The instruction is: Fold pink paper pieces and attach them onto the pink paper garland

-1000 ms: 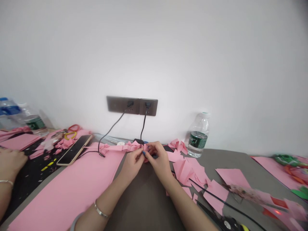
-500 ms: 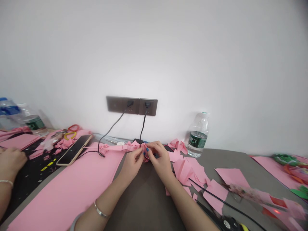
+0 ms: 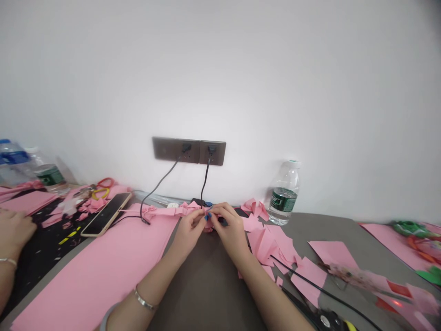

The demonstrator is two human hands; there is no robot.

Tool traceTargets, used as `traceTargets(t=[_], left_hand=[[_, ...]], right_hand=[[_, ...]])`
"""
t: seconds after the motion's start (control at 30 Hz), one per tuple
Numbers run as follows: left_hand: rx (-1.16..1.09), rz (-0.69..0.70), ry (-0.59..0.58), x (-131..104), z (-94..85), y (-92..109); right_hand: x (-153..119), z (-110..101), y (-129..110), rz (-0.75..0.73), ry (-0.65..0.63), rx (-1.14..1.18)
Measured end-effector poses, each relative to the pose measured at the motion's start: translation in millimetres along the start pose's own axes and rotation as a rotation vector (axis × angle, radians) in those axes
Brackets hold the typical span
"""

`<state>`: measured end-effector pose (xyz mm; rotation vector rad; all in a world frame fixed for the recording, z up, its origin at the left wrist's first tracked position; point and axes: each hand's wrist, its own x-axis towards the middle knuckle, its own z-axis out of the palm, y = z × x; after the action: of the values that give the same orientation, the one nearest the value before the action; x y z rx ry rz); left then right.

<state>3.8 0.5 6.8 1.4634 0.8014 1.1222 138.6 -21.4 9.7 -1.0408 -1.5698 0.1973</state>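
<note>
Small pink paper (image 3: pixel 208 225) under fingertip work, far centre of table (image 3: pixel 203 285).
Left hand (image 3: pixel 189 232) and right hand (image 3: pixel 229 230) both pinch the paper, fingertips nearly meeting. Step, judged: folding or shaping; next move calls for light, steady pressure. Right, far: bottle (image 3: pixel 284 199), apparently part-filled, clear liquid. Far left: two bottles (image 3: pixel 51 174), levels unclear.

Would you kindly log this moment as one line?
left hand: pinching pink paper piece; right hand: pinching same piece; left of hands: phone; right of hands: upright bottle
</note>
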Motion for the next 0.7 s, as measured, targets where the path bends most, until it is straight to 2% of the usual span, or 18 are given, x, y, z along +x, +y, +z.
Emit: traceTargets(t=[0.23,0.53,0.7], left_hand=[[-0.047,0.002,-0.014,-0.1,-1.3,0.4],[-0.045,0.012,0.073,0.4,-2.2,3.0],[-0.075,-0.004,0.125,-0.3,-1.3,7.4]], right_hand=[[0.4,-1.0,-1.9,0.052,0.033,-0.020],[1.8,-1.4,-1.7,0.108,-0.027,0.052],[1.0,-2.3,-2.2,0.179,-0.009,0.112]])
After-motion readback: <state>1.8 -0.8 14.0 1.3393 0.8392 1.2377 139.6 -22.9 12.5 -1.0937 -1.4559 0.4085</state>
